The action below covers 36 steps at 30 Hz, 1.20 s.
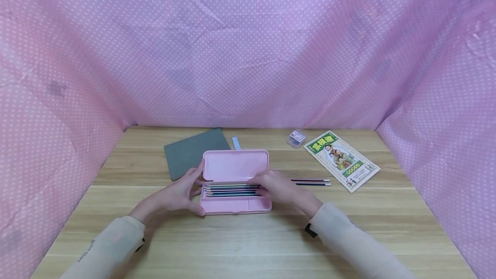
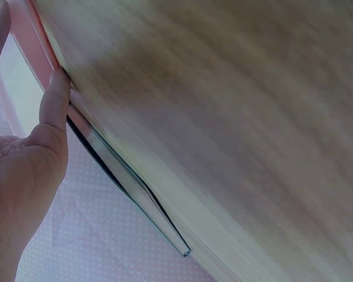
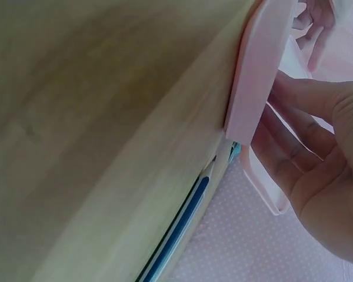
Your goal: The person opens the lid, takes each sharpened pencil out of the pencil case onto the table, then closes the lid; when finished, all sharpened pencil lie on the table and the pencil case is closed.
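Left hand [image 1: 180,193] spreading fingers along the left side of a case [image 1: 224,205], right hand [image 1: 278,187] curving over pencils [image 1: 232,191] inside, whether gripping any being unclear, case lying open on the surface [image 1: 232,244], other pencils [image 1: 310,184], notebook [image 1: 193,152] and booklet [image 1: 342,160] lying nearby.

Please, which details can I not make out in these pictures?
- Head view: right ends of the pencils in the pink case, behind the right hand.
- Head view: smallest print on the booklet, too small.
- Right wrist view: the rest of the blue pencil, below the picture's bottom edge.
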Each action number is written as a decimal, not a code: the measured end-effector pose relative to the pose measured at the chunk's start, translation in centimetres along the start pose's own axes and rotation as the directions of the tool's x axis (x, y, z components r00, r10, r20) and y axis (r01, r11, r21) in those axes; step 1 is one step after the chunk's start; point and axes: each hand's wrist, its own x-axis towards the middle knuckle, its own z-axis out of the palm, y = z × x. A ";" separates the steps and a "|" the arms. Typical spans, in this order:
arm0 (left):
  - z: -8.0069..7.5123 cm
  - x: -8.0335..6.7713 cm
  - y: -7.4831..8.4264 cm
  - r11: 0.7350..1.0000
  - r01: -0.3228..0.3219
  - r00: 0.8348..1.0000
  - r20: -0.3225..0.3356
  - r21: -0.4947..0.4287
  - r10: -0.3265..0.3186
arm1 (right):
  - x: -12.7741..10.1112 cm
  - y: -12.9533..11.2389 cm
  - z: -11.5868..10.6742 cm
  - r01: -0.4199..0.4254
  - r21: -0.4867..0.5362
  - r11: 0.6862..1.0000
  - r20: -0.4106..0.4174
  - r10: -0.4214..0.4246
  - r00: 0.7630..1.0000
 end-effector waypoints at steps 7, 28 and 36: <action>-0.1 0.0 0.0 1.000 0.030 1.000 -0.009 0.004 -0.030 | 0.1 -0.5 0.0 -0.060 0.002 0.998 0.039 0.060 0.997; 0.0 -0.2 -0.1 1.000 0.022 1.000 -0.001 -0.011 -0.022 | 0.5 -0.7 0.7 -0.026 -0.037 0.999 0.031 0.027 0.999; 0.0 -0.1 -0.3 1.000 0.000 1.000 0.004 -0.020 0.000 | 0.4 -0.9 0.9 -0.072 -0.036 0.997 0.053 0.074 0.996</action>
